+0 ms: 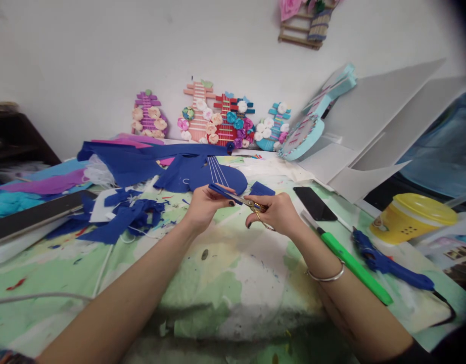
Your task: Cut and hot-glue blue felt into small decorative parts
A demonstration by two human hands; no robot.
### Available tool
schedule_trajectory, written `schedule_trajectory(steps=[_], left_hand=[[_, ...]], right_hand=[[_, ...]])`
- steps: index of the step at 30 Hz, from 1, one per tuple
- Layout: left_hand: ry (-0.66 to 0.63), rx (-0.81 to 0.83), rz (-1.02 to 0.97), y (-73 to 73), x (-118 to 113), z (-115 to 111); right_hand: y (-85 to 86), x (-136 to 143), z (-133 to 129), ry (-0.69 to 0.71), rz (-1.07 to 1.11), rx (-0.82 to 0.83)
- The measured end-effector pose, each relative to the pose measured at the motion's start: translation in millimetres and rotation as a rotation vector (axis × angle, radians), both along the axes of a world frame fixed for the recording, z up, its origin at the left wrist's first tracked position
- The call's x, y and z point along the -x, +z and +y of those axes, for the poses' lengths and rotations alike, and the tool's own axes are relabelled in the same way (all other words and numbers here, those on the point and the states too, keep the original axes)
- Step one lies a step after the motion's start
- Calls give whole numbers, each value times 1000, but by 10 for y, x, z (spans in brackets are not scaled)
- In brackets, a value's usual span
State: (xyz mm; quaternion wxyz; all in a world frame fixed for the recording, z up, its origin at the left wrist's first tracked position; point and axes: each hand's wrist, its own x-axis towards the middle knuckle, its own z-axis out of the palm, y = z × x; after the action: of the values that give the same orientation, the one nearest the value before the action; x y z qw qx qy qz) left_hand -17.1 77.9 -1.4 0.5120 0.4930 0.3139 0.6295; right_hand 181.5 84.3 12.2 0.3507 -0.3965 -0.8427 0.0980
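My left hand (205,205) pinches a narrow blue strip (222,190), which looks like paper or felt, above the middle of the table. In my right hand (279,211) is a pair of scissors (251,203) with gold-coloured handles. Its blades point left and lie along the strip, touching it. Just behind my hands rests a blue instrument-shaped piece (233,177) with white strings across it. A small blue rectangle (262,189) lies to its right. Part of the blades is hidden by the strip.
On the right are a black phone (315,203), a green-handled cutter (354,265), a blue glue gun (388,260) and a yellow tub (413,217). Blue scraps (138,215) lie on the left beside a dark-topped device (32,217). Flower-decorated instrument models (227,119) line the wall.
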Motion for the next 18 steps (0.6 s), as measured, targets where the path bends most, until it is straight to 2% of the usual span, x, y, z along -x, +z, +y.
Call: schedule_trajectory(steps=[4, 12, 18], left_hand=[[-4, 4, -12, -4, -2, 11], [-12, -39, -12, -6, 4, 15], [6, -6, -17, -23, 14, 37]], right_hand=[[-13, -5, 0, -4, 22, 4], [49, -4, -42, -17, 119, 127], [25, 6, -30, 2, 45, 106]])
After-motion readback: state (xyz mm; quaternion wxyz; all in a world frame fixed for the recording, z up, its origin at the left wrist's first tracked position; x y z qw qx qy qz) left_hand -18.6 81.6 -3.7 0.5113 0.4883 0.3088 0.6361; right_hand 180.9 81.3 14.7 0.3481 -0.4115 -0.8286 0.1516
